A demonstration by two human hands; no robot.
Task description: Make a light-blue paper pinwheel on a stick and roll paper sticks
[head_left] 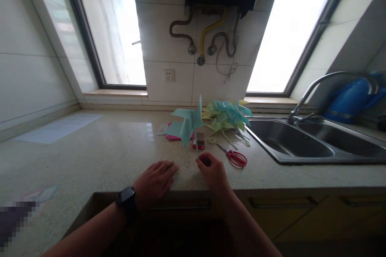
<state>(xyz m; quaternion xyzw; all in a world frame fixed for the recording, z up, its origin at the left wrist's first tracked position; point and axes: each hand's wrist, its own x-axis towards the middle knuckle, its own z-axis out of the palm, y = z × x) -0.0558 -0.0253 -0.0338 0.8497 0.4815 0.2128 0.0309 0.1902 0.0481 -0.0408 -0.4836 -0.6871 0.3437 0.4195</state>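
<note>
A light blue paper pinwheel [188, 122] stands upright on a thin stick, its blades turned partly sideways. My right hand [214, 170] pinches the lower end of that stick between thumb and finger, just above the counter. With fingers stretched out, my left hand [157, 176] rests on the counter's front edge. Behind the pinwheel lie pink paper [176, 131] and a small red and brown box [199, 141]. Red-handled scissors [237, 158] and a roll of tape [212, 141] are to the right. A heap of blue and yellow-green pinwheels [226, 114] sits farther back.
A double steel sink [289, 140] with a tall faucet [304, 96] is set into the counter [120, 152] on the right. A blue jug-like container [346, 98] stands behind it. White printed sheets [60, 128] lie at the back left. Drawers with handles run below.
</note>
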